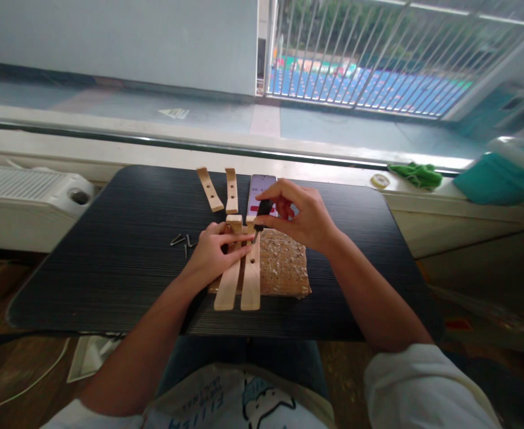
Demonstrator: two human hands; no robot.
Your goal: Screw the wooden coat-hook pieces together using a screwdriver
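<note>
Two long wooden slats [250, 280] lie side by side over a plastic-wrapped board [284, 265] on the dark table [110, 262]. My left hand [215, 253] presses down on the slats, fingers stretched towards the upper end. My right hand [298, 214] pinches a small black-handled screwdriver [261, 215], its tip pointing down onto the right slat's upper end. A short wooden block [234, 221] sits at the top of the slats.
Two shorter slats with holes [221, 189] lie at the table's far side, next to a phone [258, 193]. Loose screws [181, 241] lie left of my left hand. A radiator [30, 196] stands at left, a green cloth [416, 174] and tape roll [380, 180] on the sill.
</note>
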